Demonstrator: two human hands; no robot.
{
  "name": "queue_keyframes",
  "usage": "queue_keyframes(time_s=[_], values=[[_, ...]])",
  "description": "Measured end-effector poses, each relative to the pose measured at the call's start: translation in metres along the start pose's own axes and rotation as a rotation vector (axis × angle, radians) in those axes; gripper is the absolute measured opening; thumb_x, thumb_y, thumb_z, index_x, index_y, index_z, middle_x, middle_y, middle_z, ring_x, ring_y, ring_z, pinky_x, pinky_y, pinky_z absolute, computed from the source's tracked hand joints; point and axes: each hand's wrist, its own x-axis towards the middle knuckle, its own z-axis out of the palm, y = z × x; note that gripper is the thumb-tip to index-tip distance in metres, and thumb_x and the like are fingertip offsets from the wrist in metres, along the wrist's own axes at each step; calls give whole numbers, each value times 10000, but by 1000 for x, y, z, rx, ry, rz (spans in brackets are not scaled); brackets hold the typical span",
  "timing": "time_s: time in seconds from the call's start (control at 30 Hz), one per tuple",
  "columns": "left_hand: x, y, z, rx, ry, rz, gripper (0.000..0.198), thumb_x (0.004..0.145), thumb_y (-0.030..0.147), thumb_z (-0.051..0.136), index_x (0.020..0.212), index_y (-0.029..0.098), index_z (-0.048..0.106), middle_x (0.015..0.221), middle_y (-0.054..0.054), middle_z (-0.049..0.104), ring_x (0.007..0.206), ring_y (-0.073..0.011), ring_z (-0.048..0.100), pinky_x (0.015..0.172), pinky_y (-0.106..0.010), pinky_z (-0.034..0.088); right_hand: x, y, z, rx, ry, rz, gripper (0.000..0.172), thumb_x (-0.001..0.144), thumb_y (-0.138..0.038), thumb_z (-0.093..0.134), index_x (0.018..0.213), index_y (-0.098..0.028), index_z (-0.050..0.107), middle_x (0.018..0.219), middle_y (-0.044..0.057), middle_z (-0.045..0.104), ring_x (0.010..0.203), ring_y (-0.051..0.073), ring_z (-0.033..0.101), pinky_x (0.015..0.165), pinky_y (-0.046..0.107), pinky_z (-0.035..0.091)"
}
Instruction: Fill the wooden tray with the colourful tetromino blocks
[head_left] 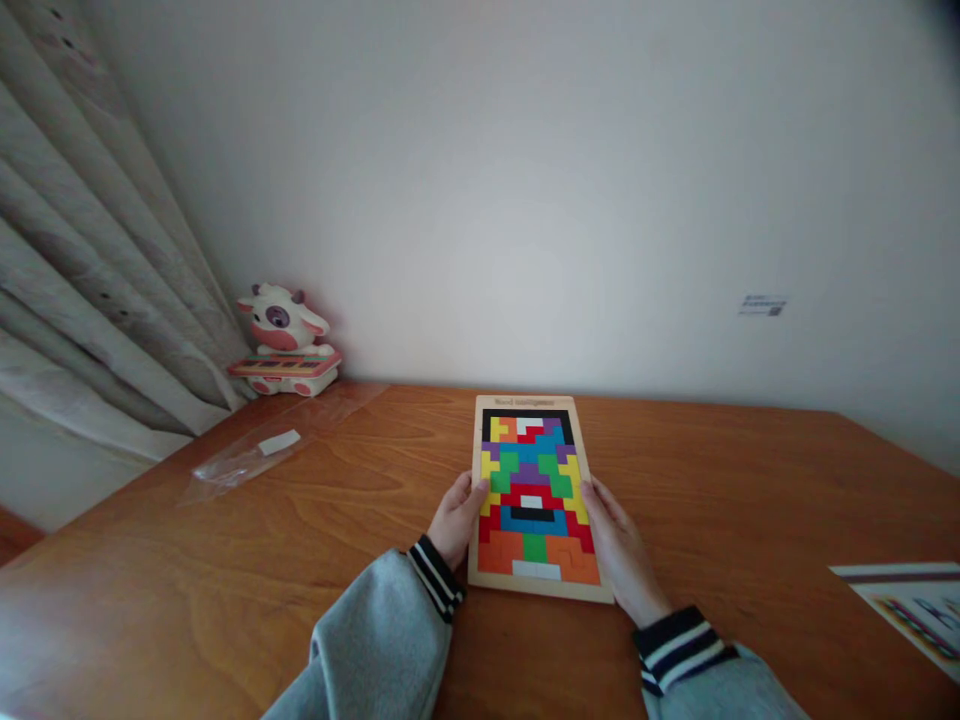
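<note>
**Puzzle board nearly filled, held between two hands**

A person in grey sleeves [390, 630] with striped cuffs holds a wooden puzzle board [541, 590] upright in portrait, centred in front of the body. The left hand [456, 525] is clamped on the board's left edge, the thumb over the front; the right hand [624, 555] grips the right edge in much the same way. Whether the board rests on the table [345, 545] or is raised slightly above it cannot be told.

The filling of the board looks close to complete. Coloured block pieces cover most of the recess, fitted edge to edge, from a white bar [535, 570] and orange pieces [501, 551] at the bottom to a mixed row near the top. What may be left is the black: a strip along the top with both upper corners, and a short black bar [532, 515] set within a blue piece [556, 526]. Whether these are bare backing or black pieces is unclear.

To the left on the table lies a clear plastic bag [225, 472] with a white label [279, 442]. Beyond it, near the curtain [97, 270], sits a cow toy keyboard [289, 338]. A printed sheet [919, 605] lies at the right.
</note>
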Motion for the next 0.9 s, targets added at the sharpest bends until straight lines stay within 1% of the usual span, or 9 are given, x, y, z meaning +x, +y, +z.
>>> queue_keyframes(time_s=[0.1,0.23,0.3,0.43,0.53,0.63,0.7,0.8,0.9], values=[[-1,-1,2,41,11,37,411,779,430,760,1055,165,611,1055,-96,727,960,-257,706,862,-377,566,-3,-1,2,37,-82,6,544,782,-498,721,1268,-286,599,1204,31,705,1121,265,652,989,437,511],[-1,-3,2,124,41,67,444,800,485,722,1102,177,620,1095,-100,714,981,-259,695,870,-381,560,-7,-1,2,42,-37,19,604,755,-507,738,1300,-311,569,1215,20,698,1124,274,648,981,460,517],[-2,-4,1,161,35,95,443,828,492,690,1139,186,610,1129,-102,701,1017,-255,682,886,-372,554,-9,-1,2,-7,-11,-1,603,755,-530,727,1293,-304,573,1221,24,693,1151,281,630,1008,468,495],[-5,-6,1,212,-3,163,410,879,471,640,1167,187,572,1164,-103,684,1022,-239,679,887,-352,553,-13,1,2,-113,42,-41,600,768,-550,707,1291,-290,570,1261,29,668,1217,281,578,1059,449,448],[-5,-5,1,233,-27,181,384,885,448,641,1150,184,556,1162,-103,684,1011,-238,681,882,-357,556,-13,5,0,-99,28,-70,598,781,-535,702,1307,-289,558,1300,20,645,1251,267,550,1090,430,414],[-5,-4,2,234,-58,203,377,880,419,655,1149,182,539,1193,-109,668,1050,-249,666,918,-375,544,-13,8,0,-81,48,-53,619,764,-528,719,1310,-284,557,1330,12,626,1273,265,533,1105,428,395],[-6,-3,2,244,-74,211,385,878,392,665,1165,182,517,1212,-114,658,1077,-257,655,945,-393,533,-14,7,0,-90,65,-37,630,756,-532,725,1310,-284,559,1338,11,621,1281,267,525,1091,418,413],[-8,0,4,255,-114,195,413,868,346,687,1186,185,478,1234,-123,645,1109,-270,642,963,-420,526,-16,2,3,-99,61,-16,627,752,-572,705,1294,-286,573,1288,11,657,1253,272,551,1042,396,468],[-10,2,4,271,-155,203,465,832,297,733,1191,188,458,1230,-120,644,1117,-268,638,968,-416,526,-17,-2,4,-100,85,-2,638,732,-599,703,1272,-279,589,1251,12,679,1232,278,570,1050,402,462]])
